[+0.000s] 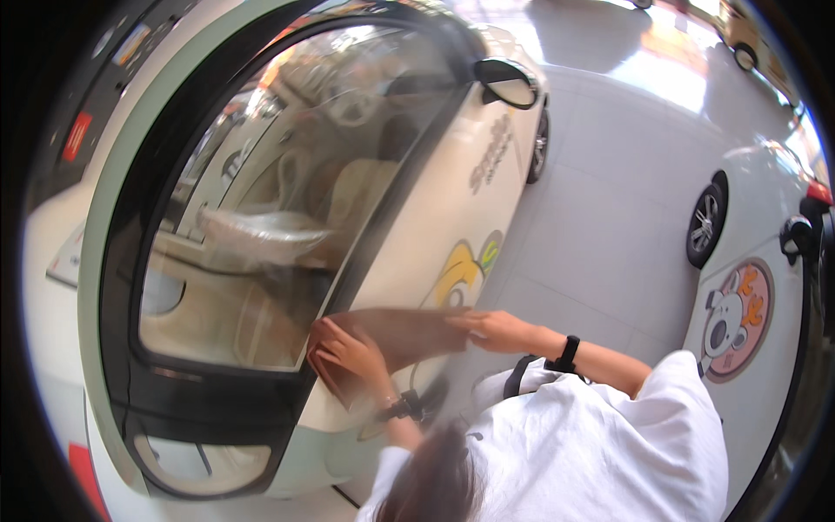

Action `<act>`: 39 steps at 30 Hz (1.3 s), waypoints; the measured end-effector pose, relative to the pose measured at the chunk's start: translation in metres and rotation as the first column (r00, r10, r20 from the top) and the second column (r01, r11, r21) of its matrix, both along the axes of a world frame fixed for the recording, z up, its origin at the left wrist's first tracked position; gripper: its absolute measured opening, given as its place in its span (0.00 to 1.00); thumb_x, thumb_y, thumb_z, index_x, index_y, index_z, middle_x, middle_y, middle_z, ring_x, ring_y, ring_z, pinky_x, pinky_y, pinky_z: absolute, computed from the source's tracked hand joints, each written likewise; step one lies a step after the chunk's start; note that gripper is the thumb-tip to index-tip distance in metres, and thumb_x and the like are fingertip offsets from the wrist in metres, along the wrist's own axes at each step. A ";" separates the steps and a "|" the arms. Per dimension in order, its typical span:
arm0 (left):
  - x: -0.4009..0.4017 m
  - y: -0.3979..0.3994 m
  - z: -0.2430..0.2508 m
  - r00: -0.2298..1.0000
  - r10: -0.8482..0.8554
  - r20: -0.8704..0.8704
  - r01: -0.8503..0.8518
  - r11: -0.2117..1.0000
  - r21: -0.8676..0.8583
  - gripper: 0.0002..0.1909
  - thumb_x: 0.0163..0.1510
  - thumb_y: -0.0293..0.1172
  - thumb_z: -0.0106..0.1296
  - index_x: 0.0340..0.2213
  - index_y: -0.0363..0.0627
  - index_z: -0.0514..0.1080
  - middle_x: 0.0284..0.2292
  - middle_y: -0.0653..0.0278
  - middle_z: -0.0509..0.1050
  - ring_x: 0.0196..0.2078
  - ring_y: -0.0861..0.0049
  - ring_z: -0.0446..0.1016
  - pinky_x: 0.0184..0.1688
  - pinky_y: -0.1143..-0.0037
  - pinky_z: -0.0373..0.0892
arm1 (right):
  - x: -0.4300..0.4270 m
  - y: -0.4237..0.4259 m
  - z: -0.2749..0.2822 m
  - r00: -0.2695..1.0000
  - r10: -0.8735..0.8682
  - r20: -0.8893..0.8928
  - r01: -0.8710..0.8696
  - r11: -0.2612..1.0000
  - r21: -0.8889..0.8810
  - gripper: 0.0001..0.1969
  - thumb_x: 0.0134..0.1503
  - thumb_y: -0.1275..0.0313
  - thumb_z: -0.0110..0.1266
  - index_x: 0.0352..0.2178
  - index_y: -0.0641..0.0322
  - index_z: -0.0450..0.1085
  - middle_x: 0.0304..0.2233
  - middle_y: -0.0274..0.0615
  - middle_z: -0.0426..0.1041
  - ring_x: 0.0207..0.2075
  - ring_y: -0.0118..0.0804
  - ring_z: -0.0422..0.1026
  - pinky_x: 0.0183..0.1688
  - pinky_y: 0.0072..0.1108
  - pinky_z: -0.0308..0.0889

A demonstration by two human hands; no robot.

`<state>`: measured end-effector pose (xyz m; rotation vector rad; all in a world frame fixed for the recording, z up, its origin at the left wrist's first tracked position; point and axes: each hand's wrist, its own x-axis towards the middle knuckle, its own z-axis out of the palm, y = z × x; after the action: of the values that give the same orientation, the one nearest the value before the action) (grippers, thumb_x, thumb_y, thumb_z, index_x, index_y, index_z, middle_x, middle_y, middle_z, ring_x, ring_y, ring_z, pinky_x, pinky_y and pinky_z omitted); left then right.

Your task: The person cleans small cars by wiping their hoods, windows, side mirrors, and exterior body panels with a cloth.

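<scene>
A brown cloth (404,333) is spread between my two hands beside a small cream-and-green car (417,222). My left hand (355,355) presses one end of the cloth against the car's side, just below the rear corner of the side window (261,261). Between its fingers my right hand (492,329) grips the other end, in front of the cartoon drawing (460,280) on the door. The cloth and the lower edge of my left hand are blurred. Through the window the seats and steering wheel show.
The car's side mirror (512,85) sticks out at the top. A second pale car (750,404) with a cartoon deer picture stands at the right. Grey tiled floor (600,189) lies between the two cars. Part of another vehicle (750,46) shows at the upper right.
</scene>
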<state>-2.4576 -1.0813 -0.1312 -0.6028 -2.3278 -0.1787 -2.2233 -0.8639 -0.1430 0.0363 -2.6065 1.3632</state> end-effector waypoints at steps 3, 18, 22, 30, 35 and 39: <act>-0.003 0.055 -0.004 0.992 -0.091 -0.083 0.096 0.994 0.047 0.35 0.60 0.38 0.45 0.64 0.38 0.50 0.52 0.40 0.65 0.59 0.47 0.60 0.67 0.50 0.39 | 0.021 0.024 0.005 0.998 -0.060 -0.002 0.060 0.998 0.013 0.31 0.54 0.81 0.42 0.61 0.53 0.59 0.55 0.52 0.67 0.49 0.54 0.72 0.49 0.35 0.69; -0.036 0.380 -0.005 0.864 -0.500 -0.056 0.498 0.866 -0.055 0.37 0.54 0.41 0.53 0.62 0.43 0.56 0.42 0.48 0.67 0.48 0.51 0.66 0.52 0.60 0.61 | 0.059 0.213 0.014 0.869 -0.485 -0.098 0.481 0.874 -0.066 0.30 0.57 0.79 0.47 0.61 0.55 0.58 0.37 0.44 0.69 0.39 0.46 0.72 0.39 0.32 0.70; -0.035 0.454 -0.009 0.884 -0.467 0.001 0.467 0.884 -0.031 0.39 0.53 0.40 0.54 0.63 0.45 0.54 0.43 0.47 0.67 0.48 0.50 0.65 0.53 0.58 0.59 | 0.050 0.297 0.017 0.861 -0.501 -0.087 0.504 0.863 0.015 0.32 0.55 0.80 0.49 0.62 0.55 0.57 0.37 0.43 0.69 0.39 0.45 0.72 0.39 0.31 0.70; -0.036 0.580 -0.014 0.870 -0.486 0.083 0.474 0.871 0.129 0.36 0.58 0.39 0.48 0.64 0.42 0.52 0.51 0.40 0.64 0.55 0.45 0.61 0.59 0.53 0.56 | 0.038 0.433 0.045 0.866 -0.480 -0.137 0.496 0.859 0.128 0.34 0.52 0.83 0.51 0.62 0.57 0.56 0.36 0.43 0.69 0.38 0.45 0.70 0.40 0.31 0.69; -0.037 0.630 -0.043 0.878 -0.452 0.159 0.435 0.891 0.132 0.33 0.61 0.41 0.45 0.64 0.45 0.53 0.53 0.39 0.63 0.56 0.41 0.59 0.61 0.51 0.53 | 0.029 0.495 0.045 0.808 -0.548 -0.216 0.573 0.816 0.074 0.34 0.50 0.87 0.51 0.60 0.57 0.60 0.32 0.44 0.68 0.36 0.47 0.69 0.39 0.32 0.68; -0.035 0.635 -0.063 0.809 -0.531 0.252 0.502 0.847 0.173 0.32 0.60 0.41 0.46 0.63 0.45 0.55 0.55 0.38 0.61 0.58 0.40 0.59 0.60 0.51 0.57 | 0.015 0.542 0.060 0.836 -0.473 -0.278 0.531 0.824 0.195 0.33 0.46 0.87 0.53 0.56 0.57 0.65 0.30 0.43 0.68 0.34 0.46 0.69 0.37 0.32 0.68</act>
<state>-2.4925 -0.4462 -0.1946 -1.2279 -2.3538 -0.6753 -2.2079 -0.3220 -0.0833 -0.4173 -2.3501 0.7718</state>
